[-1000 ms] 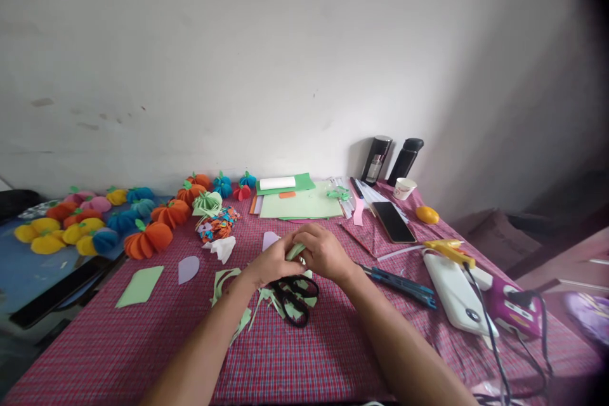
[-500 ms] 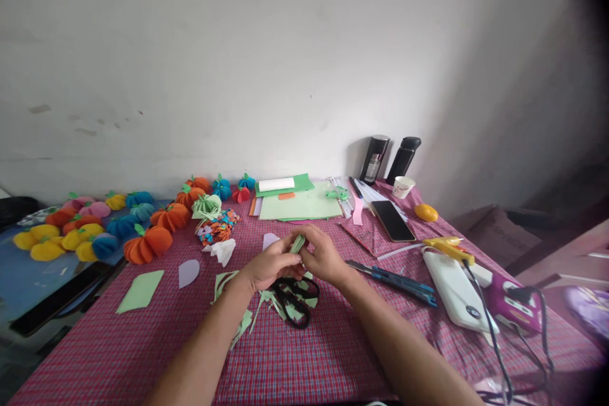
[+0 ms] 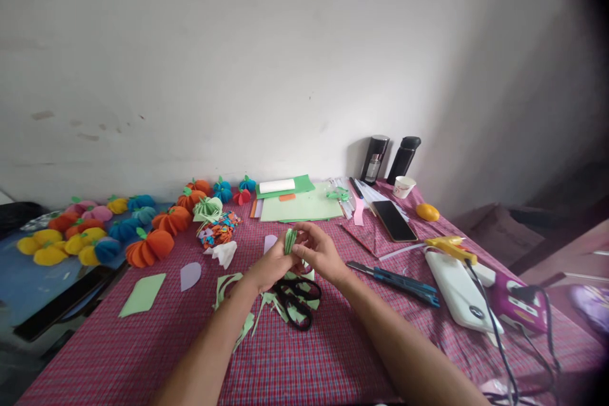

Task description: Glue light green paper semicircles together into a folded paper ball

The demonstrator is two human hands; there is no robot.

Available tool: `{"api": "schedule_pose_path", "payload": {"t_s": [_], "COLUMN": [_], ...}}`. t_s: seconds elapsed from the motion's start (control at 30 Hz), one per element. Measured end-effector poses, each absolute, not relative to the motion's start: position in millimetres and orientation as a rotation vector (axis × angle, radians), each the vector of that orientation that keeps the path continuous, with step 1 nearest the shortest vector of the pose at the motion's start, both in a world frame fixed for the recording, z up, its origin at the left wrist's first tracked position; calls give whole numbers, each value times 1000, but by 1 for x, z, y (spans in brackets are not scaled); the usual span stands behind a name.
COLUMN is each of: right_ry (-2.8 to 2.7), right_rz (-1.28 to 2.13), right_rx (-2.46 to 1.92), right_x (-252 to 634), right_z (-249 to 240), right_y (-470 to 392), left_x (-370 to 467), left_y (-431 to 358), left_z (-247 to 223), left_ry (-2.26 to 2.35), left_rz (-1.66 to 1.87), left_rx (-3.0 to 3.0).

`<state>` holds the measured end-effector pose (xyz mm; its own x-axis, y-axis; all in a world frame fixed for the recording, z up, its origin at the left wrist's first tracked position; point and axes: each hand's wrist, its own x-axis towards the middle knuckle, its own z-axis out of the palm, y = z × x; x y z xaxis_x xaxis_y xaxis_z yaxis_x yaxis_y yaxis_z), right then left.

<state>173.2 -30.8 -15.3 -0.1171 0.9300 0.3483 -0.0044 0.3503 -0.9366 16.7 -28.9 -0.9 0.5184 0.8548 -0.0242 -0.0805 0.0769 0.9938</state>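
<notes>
A small stack of pale green paper pieces [image 3: 290, 241] stands on edge between my two hands above the table. My left hand [image 3: 272, 268] is closed around its lower left side. The curled fingers and thumb of my right hand [image 3: 318, 255] grip it from the right; some fingertips are hidden. Just below lie scissors with black handles [image 3: 301, 306], resting on pale green paper scraps [image 3: 245, 323]. A lilac rounded paper piece [image 3: 191, 276] and a pale green sheet [image 3: 143, 295] lie to the left.
Folded paper pumpkins [image 3: 150, 247] crowd the left, near a pile of colourful scraps [image 3: 219, 227]. Paper sheets [image 3: 304, 206] lie at the back. To the right are a phone [image 3: 394, 221], a blue utility knife [image 3: 404, 285], a yellow glue gun [image 3: 451, 247] with cords and a paper cup [image 3: 404, 186].
The green stack has turned more upright and shifted slightly left. My right hand's fingers have lifted and spread somewhat around it. The whole view has shifted slightly.
</notes>
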Motion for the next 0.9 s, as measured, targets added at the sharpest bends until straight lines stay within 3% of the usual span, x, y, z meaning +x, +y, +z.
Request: {"api": "schedule_pose_path", "payload": {"t_s": [0.47,0.9], "right_ry": [-1379,-1402], "right_rz": [1259,1134], "right_rx": [-771,-775], "right_x": [171,175], "right_z": [-8,-17], "right_y": [-34,-31], "left_x": [15,13], "left_y": [-27,-29], "left_z": [-5,-4], "left_ry": [758,750], "left_rz": [803,765], "left_rx": [1369,1320]}}
